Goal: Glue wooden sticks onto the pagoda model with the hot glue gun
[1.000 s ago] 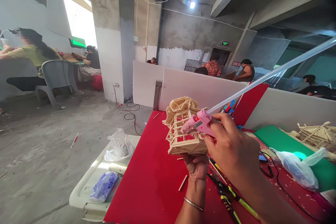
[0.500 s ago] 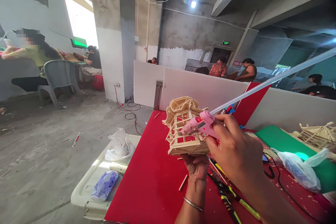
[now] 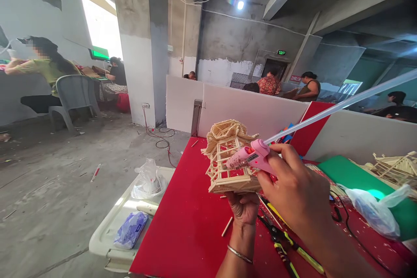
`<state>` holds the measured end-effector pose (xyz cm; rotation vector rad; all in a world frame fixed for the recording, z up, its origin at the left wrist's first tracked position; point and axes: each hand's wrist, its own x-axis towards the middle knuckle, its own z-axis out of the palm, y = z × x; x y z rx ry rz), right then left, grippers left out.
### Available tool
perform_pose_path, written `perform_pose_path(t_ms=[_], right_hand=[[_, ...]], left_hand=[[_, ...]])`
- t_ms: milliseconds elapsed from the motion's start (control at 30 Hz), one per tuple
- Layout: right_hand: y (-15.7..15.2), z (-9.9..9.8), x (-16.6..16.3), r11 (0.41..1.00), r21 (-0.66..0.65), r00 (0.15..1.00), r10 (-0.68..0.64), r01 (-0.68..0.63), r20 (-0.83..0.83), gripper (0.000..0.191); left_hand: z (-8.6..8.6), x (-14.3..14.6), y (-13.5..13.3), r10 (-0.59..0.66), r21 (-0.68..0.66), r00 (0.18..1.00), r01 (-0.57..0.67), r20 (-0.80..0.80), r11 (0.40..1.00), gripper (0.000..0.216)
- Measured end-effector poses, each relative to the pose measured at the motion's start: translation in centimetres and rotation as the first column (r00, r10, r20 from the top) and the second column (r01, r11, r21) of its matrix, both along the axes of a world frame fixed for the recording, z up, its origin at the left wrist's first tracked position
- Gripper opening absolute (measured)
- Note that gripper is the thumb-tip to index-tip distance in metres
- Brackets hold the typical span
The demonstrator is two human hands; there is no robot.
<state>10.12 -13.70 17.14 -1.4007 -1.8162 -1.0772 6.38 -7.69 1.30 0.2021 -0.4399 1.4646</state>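
My left hand (image 3: pixel 244 208) holds up a small pavilion model made of wooden sticks (image 3: pixel 230 156), gripping it from below at its base. In my right hand (image 3: pixel 293 178) is a pink hot glue gun (image 3: pixel 252 156), its nozzle pointing left into the open stick frame of the model. A long clear glue stick (image 3: pixel 325 110) sticks out of the gun's back towards the upper right. Whether the nozzle tip touches a stick I cannot tell. Under my hands the red table (image 3: pixel 176 230) bears black and yellow pliers (image 3: pixel 283 241) and a loose wooden stick (image 3: pixel 227 226).
Left of the table stands a pale plastic bin (image 3: pixel 100 236) with a purple tissue pack (image 3: pixel 130 229) and a clear plastic bag (image 3: pixel 148 180). On the right lie a green board (image 3: pixel 342 169), another plastic bag (image 3: pixel 374 213) and more stick models (image 3: pixel 395 167). A low white partition (image 3: pixel 241 104) runs behind.
The glue gun and my right hand have shifted very slightly to the right. The rear glue stick has tipped a little lower. My left hand and the model stay almost still.
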Motion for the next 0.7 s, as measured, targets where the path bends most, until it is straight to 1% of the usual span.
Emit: perform_pose_path(t_ms=[167,300,367,467,600,700], right_hand=[[0.0,0.2,0.1,0.999,0.032,1.000,0.003,-0.003,-0.025,0.028],[0.5,0.8,0.3,0.999,0.008,0.998,-0.042,0.043,-0.039,0.030],[0.9,1.3,0.6,0.998,-0.045,0.998,-0.049,0.047,-0.046,0.032],[1.7,2.3,1.0,0.984,-0.172,0.997,-0.049,0.040,-0.053,0.032],[2.6,3.4,1.3,0.955,-0.284,0.995,-0.095,0.085,-0.021,0.027],[3.2,4.0,1.4,0.933,-0.348,0.996,-0.092,0.087,0.002,0.025]], left_hand=[[-0.6,0.3,0.1,0.003,-0.095,0.994,0.007,0.105,0.995,0.040],[-1.0,0.3,0.0,-0.054,-0.135,0.989,0.073,0.138,0.988,0.035],[-1.6,0.4,0.1,-0.095,-0.148,0.982,0.119,0.160,0.982,0.034],[-2.8,0.8,0.6,-0.130,-0.189,0.976,0.163,0.176,0.968,0.038],[-4.2,1.5,1.2,-0.072,-0.243,0.983,0.112,0.169,0.963,0.039],[-4.8,1.8,1.4,-0.062,-0.269,0.984,0.106,0.169,0.957,0.035]])
